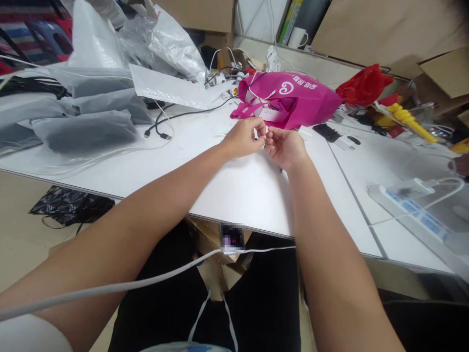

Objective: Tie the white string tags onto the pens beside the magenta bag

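Tabletop [245,190] between fingers [275,131] and edge [267,231]

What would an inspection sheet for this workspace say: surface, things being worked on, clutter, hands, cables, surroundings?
Surface: white table, seam across its right part.
Things being worked on: anything between the fingertips is too small to make out; pink bag lies just beyond the hands.
Clutter: grey bags at left; red bag at right.
Hands: left hand and right hand, fingers curled, fingertips close together.
Cables: black cable on the table; white cable across the lap; power strip at right.
Surroundings: white mug and cardboard behind.
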Demonstrator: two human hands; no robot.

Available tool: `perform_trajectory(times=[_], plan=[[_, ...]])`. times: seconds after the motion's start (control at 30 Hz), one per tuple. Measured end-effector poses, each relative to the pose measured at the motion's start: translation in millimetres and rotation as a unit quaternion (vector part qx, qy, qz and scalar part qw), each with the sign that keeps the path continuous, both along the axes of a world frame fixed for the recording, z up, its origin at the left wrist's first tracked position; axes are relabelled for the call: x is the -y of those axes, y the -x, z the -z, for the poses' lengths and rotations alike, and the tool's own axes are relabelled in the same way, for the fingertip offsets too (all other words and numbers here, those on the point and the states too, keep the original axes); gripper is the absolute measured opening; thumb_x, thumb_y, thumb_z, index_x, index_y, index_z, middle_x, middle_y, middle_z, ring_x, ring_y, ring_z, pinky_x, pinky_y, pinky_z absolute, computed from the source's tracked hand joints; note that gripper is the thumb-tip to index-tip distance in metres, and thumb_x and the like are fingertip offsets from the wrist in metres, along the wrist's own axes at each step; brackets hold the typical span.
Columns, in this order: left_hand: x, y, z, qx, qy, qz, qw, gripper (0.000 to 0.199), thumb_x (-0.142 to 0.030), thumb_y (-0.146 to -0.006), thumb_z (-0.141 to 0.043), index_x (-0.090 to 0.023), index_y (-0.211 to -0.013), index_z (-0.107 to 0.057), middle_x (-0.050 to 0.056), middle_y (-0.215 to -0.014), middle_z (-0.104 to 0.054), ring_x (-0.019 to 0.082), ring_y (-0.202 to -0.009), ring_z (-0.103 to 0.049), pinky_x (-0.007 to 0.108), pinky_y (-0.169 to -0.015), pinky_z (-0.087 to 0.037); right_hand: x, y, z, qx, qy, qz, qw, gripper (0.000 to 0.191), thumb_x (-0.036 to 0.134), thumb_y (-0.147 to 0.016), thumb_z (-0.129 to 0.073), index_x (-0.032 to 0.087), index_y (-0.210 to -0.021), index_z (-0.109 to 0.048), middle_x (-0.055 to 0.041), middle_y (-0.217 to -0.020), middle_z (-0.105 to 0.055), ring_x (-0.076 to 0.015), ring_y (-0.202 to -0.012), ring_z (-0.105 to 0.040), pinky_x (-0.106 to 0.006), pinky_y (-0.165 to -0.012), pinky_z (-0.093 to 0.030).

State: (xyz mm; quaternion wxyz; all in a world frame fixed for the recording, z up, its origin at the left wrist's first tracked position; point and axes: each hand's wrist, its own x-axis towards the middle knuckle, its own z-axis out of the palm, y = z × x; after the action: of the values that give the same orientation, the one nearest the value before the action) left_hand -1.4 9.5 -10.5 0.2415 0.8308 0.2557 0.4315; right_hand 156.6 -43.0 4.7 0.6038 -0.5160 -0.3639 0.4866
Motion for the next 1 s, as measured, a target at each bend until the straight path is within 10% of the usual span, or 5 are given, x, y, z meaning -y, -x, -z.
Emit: perform_trajectory(times=[1.0], plan=[[-5.1, 1.1, 5.1, -0.019, -0.011, -0.017, 1.000, 0.023, -0.006, -0.076, -0.071, -0.024, -0.088, -0.063, 0.004, -0.099, -0.077, 0.019, -0.086, -0.071, 0.036, -0.086, -0.057, -4.8, -0.7, 4.6, 0.123, -0.073, 0.091, 0.986, 0.013, 0.021, -0.092, -0.067, 0.026, -0.088, -0.055, 0.0042, -0.077, -0.063, -0.0151, -0.071, -0.075, -0.024, -0.064, -0.055]])
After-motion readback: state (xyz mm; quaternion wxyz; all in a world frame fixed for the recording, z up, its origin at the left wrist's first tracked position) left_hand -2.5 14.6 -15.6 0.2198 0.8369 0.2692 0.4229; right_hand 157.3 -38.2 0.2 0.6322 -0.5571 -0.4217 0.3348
